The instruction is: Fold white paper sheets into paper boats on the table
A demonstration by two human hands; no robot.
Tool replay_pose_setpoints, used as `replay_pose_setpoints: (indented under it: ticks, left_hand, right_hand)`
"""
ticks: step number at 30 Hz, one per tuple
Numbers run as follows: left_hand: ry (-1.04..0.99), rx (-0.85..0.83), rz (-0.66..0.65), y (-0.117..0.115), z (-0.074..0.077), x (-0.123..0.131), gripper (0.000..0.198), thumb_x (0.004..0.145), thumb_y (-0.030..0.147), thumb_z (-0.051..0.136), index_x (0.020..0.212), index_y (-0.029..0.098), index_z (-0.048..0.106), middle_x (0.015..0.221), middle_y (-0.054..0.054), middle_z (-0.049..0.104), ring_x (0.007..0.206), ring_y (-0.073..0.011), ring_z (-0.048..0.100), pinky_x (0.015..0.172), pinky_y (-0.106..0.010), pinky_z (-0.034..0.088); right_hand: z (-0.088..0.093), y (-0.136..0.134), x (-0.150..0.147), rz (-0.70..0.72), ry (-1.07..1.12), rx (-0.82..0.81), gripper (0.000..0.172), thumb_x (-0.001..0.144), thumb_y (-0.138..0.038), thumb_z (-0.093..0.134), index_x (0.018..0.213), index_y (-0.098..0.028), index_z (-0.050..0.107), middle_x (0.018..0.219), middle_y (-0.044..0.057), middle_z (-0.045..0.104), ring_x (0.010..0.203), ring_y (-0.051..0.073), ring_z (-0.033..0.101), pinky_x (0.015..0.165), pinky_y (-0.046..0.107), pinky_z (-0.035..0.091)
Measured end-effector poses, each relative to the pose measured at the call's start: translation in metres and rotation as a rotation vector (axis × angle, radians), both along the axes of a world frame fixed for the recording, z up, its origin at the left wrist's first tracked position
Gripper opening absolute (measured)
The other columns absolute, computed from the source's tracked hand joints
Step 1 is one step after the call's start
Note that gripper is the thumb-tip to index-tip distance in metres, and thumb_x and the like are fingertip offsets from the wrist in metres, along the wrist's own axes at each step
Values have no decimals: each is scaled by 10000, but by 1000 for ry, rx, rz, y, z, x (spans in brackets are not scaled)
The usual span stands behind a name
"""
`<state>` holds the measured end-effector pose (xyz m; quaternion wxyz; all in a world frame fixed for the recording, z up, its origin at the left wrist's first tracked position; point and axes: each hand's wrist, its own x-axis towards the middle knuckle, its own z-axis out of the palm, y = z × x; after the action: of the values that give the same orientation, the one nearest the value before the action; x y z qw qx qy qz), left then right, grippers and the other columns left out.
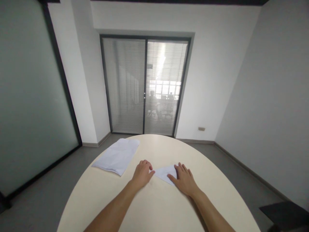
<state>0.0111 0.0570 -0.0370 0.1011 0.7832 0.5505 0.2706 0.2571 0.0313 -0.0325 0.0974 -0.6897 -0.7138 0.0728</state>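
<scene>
A small folded white paper [164,173] lies on the round cream table [156,206] in front of me. My left hand [142,172] has its fingers curled and pinches the paper's left tip. My right hand [183,178] lies flat on the paper's right part with its fingers stretched out, pressing it down.
A stack of white paper sheets [117,155] lies on the table to the far left of my hands. Beyond the table are a glass sliding door with blinds [145,85], white walls and a grey floor. A dark object [285,212] sits at the lower right.
</scene>
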Motion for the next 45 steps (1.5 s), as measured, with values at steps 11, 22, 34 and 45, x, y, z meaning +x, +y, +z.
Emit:
replay_pose_setpoints:
  ticks: [11, 22, 34, 45]
  left_hand:
    - [-87, 11, -355, -16, 8, 3, 186, 744, 280, 751, 786, 201, 588, 1059, -58, 599, 1057, -228, 520, 944, -337, 404]
    - [-96, -39, -588, -20, 18, 2, 160, 802, 278, 729, 697, 202, 635, 1169, -57, 618, 1144, -210, 526, 1009, -316, 382]
    - [-114, -45, -405, -21, 21, 9, 269, 954, 222, 431, 824, 194, 665, 1062, -64, 646, 1062, -182, 545, 984, -290, 407]
    - [109, -224, -130, -29, 39, 9, 117, 757, 291, 688, 823, 195, 684, 1005, -93, 650, 1038, -270, 565, 909, -349, 451]
  right_hand:
    - [14, -4, 1, 220, 83, -78, 748, 843, -438, 466, 1500, -111, 318, 1587, 113, 234, 1479, 299, 147, 1186, 492, 116]
    - [15, -14, -19, 356, 43, -74, 922, 821, -674, 470, 1519, -109, 260, 1600, 159, 151, 1489, 293, 85, 1198, 469, 60]
    - [16, -17, -27, 234, 22, -75, 1027, 759, -756, 498, 1519, -107, 264, 1599, 158, 168, 1482, 331, 105, 1190, 474, 95]
    - [9, -14, -28, 130, 5, -1, 1016, 772, -793, 443, 1513, -115, 286, 1594, 153, 203, 1480, 343, 111, 1179, 471, 117]
